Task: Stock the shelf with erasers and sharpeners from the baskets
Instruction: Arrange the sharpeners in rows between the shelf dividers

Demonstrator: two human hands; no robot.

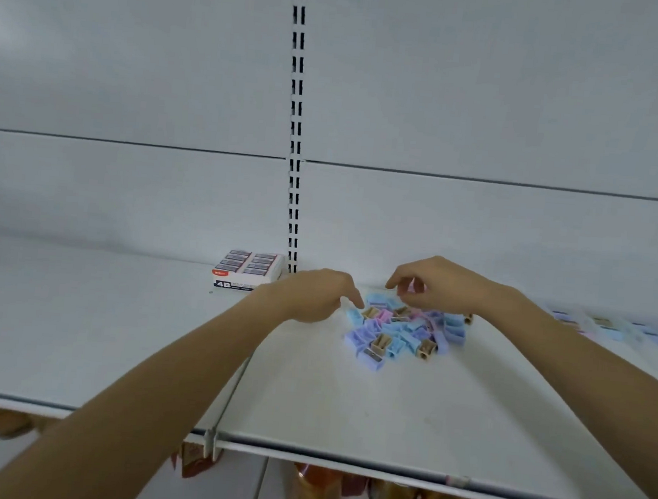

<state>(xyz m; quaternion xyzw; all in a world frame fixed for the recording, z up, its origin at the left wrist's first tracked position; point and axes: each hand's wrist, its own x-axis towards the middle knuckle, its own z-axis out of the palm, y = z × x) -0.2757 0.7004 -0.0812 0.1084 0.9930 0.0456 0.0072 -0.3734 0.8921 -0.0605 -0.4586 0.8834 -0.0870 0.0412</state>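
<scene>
A loose pile of small sharpeners (403,332), blue, purple, pink and tan, lies on the white shelf (346,408) right of the centre joint. My left hand (312,297) hovers at the pile's left edge, one fingertip touching a sharpener, holding nothing. Over the pile's back edge my right hand (435,283) has thumb and forefinger pinched close; whether something small sits between them is unclear. A white box of 4B erasers (249,271) stands at the back, left of the pile, against the slotted upright (295,128).
More sharpeners (612,328) lie blurred along the shelf's far right. Under the shelf's front edge (342,457), red and orange packets (324,493) hang or stand on a lower level. The white back panel (136,76) rises behind everything.
</scene>
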